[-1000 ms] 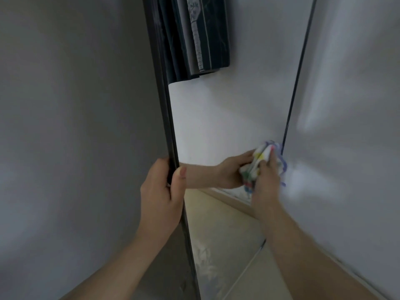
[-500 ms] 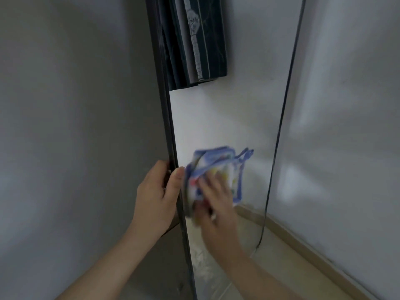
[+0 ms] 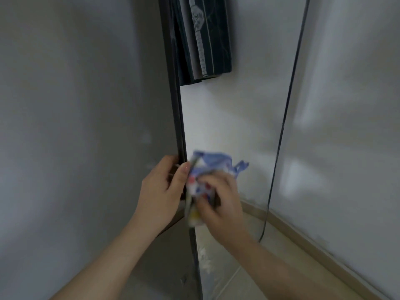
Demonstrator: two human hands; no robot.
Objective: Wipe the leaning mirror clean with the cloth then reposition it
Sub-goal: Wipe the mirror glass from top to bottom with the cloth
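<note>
Mirror (image 3: 233,118): dark left edge is gripped by left hand (image 3: 161,191). Cloth (image 3: 207,169), blurred, is apparently bunched in right hand (image 3: 220,202) against the glass.

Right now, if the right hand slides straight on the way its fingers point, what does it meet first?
Probably the left hand, whose thumb wraps the leaning mirror's dark frame; the blue patterned cloth in the right hand is close beside it.

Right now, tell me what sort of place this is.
Likely a corner of a room at home: plain pale walls, a tan skirting board along the floor, and a tall dark-framed mirror leaning there, being wiped with a cloth.
</note>
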